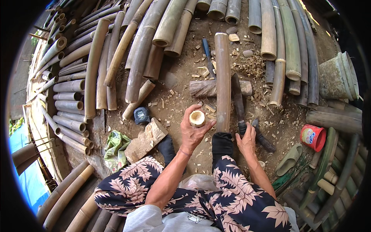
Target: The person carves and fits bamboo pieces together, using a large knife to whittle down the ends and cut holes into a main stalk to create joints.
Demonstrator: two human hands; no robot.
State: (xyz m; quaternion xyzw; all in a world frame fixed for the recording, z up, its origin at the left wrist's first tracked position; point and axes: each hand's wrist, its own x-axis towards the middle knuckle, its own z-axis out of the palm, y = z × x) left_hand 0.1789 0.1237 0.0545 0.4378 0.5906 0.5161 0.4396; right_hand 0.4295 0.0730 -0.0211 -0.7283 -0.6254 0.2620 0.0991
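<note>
My left hand (pixel 192 131) is closed around a short round piece of bamboo (pixel 197 118), whose pale, hollowed end faces up. My right hand (pixel 247 140) has its fingers on the black handle of a machete (pixel 237 96); the dark blade points away from me. Between the two hands lies a long brown bamboo pole (pixel 223 85). It crosses over a short log (pixel 202 88), and its near end meets my black-covered foot (pixel 222 144). A dark curved object (pixel 264 140) rests just right of the machete handle.
A blue-handled chisel (pixel 206 48) lies beyond the log, among wood shavings (pixel 251 65). On the left are a tape measure (pixel 142 115), a wood block (pixel 147 140) and a green bag (pixel 116 149). A red tub (pixel 313 138), a sandal (pixel 289 160) and bamboo stacks surround me.
</note>
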